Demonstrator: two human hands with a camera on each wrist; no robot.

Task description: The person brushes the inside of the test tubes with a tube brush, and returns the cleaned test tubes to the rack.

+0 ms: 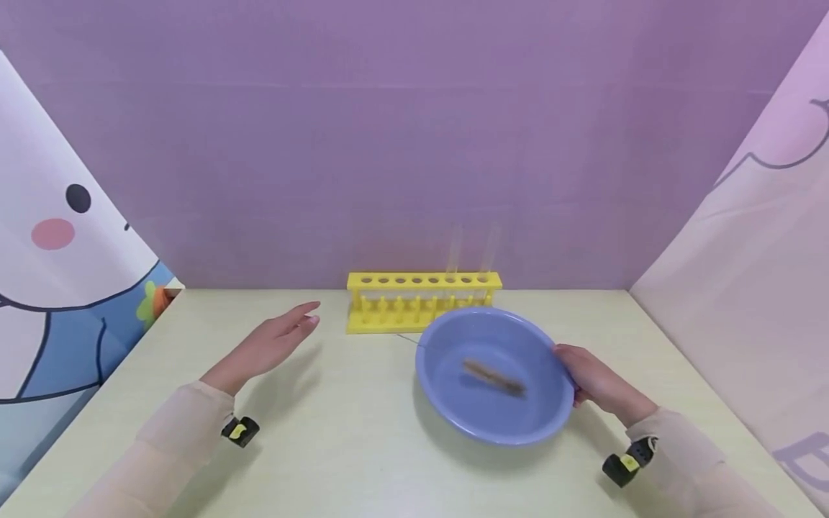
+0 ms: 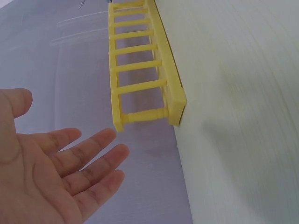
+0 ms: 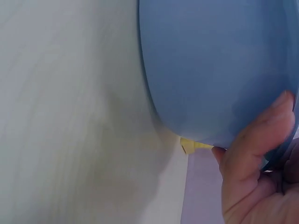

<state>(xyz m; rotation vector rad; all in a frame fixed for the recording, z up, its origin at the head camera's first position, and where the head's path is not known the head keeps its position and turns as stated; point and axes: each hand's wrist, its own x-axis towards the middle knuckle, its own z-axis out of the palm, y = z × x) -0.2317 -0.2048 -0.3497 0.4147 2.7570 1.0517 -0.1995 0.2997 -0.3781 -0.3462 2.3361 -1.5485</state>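
My right hand (image 1: 592,378) grips the right rim of a round blue plastic basin (image 1: 447,403), which casts a shadow on the table. In the right wrist view, the fingers (image 3: 254,144) curl over the rim against the basin's outer wall (image 3: 201,70). Inside the basin lies a long brown thing (image 1: 494,378), blurred. A thin wire (image 1: 409,339) juts past the basin's upper left rim. My left hand (image 1: 272,345) is held above the table left of a yellow test tube rack (image 1: 359,282); its fingers are spread and hold nothing in the left wrist view.
Two clear test tubes (image 1: 453,252) stand in the right part of the rack. The rack is at the back edge of the pale wooden table (image 1: 350,446), before a purple cloth backdrop (image 1: 324,158). Printed cloths (image 1: 745,288) hang at both sides.
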